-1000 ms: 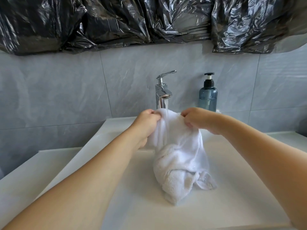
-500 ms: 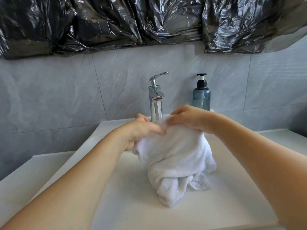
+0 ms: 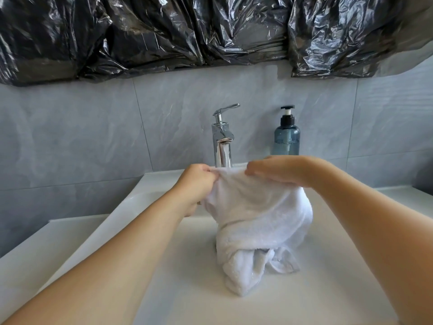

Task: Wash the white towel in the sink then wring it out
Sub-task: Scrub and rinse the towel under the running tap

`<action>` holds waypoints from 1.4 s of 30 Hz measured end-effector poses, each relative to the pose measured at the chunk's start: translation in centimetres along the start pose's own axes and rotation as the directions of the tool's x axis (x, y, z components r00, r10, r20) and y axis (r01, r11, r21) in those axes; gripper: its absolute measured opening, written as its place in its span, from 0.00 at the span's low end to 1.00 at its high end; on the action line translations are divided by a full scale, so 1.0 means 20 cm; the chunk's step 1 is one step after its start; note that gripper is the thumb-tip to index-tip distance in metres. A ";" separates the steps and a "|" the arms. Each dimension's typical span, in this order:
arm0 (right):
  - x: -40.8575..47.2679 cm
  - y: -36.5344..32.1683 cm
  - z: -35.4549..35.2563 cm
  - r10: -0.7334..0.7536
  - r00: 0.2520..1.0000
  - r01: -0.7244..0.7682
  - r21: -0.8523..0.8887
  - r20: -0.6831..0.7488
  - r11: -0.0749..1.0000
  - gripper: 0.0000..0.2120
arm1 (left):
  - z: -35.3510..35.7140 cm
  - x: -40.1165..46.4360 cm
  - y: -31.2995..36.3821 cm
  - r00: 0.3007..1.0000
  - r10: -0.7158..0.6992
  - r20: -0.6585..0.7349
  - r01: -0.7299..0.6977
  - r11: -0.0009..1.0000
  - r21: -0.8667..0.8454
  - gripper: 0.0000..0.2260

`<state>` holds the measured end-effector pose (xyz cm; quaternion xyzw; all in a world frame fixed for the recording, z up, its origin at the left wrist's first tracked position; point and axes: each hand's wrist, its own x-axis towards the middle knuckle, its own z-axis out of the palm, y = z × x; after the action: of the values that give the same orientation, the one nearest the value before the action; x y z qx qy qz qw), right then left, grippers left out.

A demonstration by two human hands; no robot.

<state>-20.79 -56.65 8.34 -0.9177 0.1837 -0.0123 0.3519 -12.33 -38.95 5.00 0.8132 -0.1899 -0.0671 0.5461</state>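
Left hand [image 3: 195,184] is bunched tight on the towel [image 3: 255,221], right hand [image 3: 278,170] pinching its top edge, right below the tap [image 3: 222,146]. Towel hangs bunched over the sink [image 3: 164,266]. Looks mid-wash to me, wringing not started yet.

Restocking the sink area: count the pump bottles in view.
1. The blue pump bottle stands at the wall, right of the faucet, behind the right hand. Others may be hidden.

I see a white sink [image 3: 164,266]; the white towel [image 3: 255,231] rests in its basin, before the faucet [image 3: 222,146], with a soap bottle [image 3: 287,137] right of the faucet.
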 end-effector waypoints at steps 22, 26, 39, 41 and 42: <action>-0.08 -0.03 0.01 -0.118 0.992 0.130 0.441 -0.055 0.888 0.13 | 0.09 -0.07 -0.03 0.934 -0.185 0.305 0.210 0.976 -0.052 0.12; -0.07 -0.03 0.01 -0.069 0.998 0.062 0.473 -0.004 0.879 0.14 | 0.11 -0.11 -0.03 0.886 -0.204 0.417 0.253 0.965 -0.065 0.07; -0.08 -0.08 0.07 -0.179 0.970 0.205 -0.159 0.163 0.966 0.14 | 0.05 -0.04 0.06 0.941 -0.253 0.223 0.332 0.810 -0.483 0.12; -0.08 -0.09 0.07 -0.141 0.978 0.175 -0.244 0.151 0.954 0.14 | 0.03 -0.07 0.09 0.916 -0.249 0.315 0.378 0.799 -0.468 0.10; -0.07 -0.08 0.07 -0.129 0.983 0.160 -0.263 0.133 0.951 0.13 | 0.03 -0.08 0.10 0.911 -0.226 0.346 0.374 0.805 -0.459 0.10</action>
<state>-21.31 -54.10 8.47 -0.9676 0.0954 0.0399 0.2305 -14.54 -39.44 6.47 0.6389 -0.1065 -0.3140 0.6941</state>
